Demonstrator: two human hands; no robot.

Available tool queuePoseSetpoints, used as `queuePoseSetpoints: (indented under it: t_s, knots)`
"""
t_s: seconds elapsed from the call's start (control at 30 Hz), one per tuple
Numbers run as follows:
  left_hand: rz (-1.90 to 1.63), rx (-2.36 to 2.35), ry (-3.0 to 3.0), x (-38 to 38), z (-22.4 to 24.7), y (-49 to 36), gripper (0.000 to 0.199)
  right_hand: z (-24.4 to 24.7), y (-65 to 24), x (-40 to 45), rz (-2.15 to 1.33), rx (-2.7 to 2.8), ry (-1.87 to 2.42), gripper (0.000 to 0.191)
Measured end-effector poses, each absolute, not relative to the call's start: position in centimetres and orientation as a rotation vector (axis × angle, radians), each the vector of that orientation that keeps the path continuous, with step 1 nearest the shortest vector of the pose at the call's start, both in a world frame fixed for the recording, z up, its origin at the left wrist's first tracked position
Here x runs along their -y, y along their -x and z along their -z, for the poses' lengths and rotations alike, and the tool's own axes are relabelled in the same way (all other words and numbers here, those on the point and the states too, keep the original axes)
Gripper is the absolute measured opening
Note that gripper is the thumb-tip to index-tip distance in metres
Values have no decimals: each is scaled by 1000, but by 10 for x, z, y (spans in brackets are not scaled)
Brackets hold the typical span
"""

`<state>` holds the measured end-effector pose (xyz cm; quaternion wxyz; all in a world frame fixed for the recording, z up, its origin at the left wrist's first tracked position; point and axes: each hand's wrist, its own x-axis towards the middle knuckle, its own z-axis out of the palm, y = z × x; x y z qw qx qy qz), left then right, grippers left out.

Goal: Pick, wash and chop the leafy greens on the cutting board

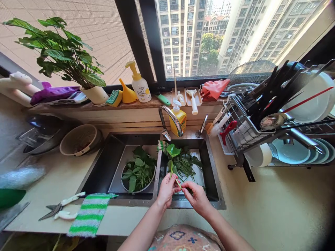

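Observation:
Over the right sink basin, my left hand [167, 190] pinches a leafy green stem [173, 164], its broad leaf pointing up and away from me. The fingertips of my right hand [195, 198] are closed on the lower end of the same stem, close beside the left fingers. Beneath and beyond the hands, a pile of leafy greens [186, 165] lies in the right basin [214, 184]. More greens [140, 169] fill a round metal bowl [145, 190] in the left basin [101, 181].
A chrome faucet [171, 116] arches over the divider. Scissors [59, 208] and a green striped cloth [90, 214] lie on the left counter, with a beige colander [81, 139] behind. The dish rack [251, 134], holding knives and plates, stands at right. A yellow bottle [178, 120] stands behind the sink.

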<state>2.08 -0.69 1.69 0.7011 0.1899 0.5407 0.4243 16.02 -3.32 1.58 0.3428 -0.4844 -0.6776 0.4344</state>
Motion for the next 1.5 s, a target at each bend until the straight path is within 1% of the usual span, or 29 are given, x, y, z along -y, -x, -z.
queuePoseSetpoints:
  t_s: [0.2,0.4,0.5,0.6,0.7,0.77,0.87,0.97,1.03,1.1,1.17,1.2,1.27,1.33,1.4,1.5]
  knots:
    - [-947,-1191,-381,10,-18,-22,37,-8,-158,33,-1086,1779,1306,13]
    - [-779,-1110,-415,12,-21,-18,36,-1,-156,26,-1188,1584,1313,12]
    - [-698,-1065,-471,14,-24,-10,34,2,-161,7,-1294,1243,1324,16]
    - [-593,-1039,-472,20,-28,4,34,1,-177,-24,-1397,741,1276,23]
    - [-558,-1053,-448,28,-33,28,33,-4,-201,-58,-1383,399,1145,30]
    - [-605,-1088,-450,30,-41,47,31,-6,-215,-76,-1339,301,1101,31]
    - [-749,-1178,-458,27,-60,80,28,2,-223,-87,-1294,297,1158,32]
    - [-949,-1313,-498,17,-79,112,26,29,-213,-79,-1386,476,1318,29]
    - [-1057,-1433,-572,6,-80,133,26,53,-201,-69,-1475,733,1465,27]
    - [-1095,-1607,-677,-9,-65,152,24,79,-190,-59,-1531,1012,1599,30]
    - [-987,-1872,-801,-26,-35,168,22,102,-180,-52,-1557,1210,1700,33]
    - [-852,-2030,-860,-35,-16,174,22,112,-175,-50,-1567,1270,1738,32]
    - [-460,-2263,-948,-52,25,181,24,131,-168,-49,-1571,1381,1818,29]
    - [-234,-2303,-941,-63,61,183,21,147,-161,-51,-1550,1520,1912,26]
    - [-151,-2274,-925,-64,85,181,21,161,-154,-56,-1504,1679,2006,21]
    - [-138,-2242,-986,-52,95,180,32,178,-142,-64,-1390,1944,2131,12]
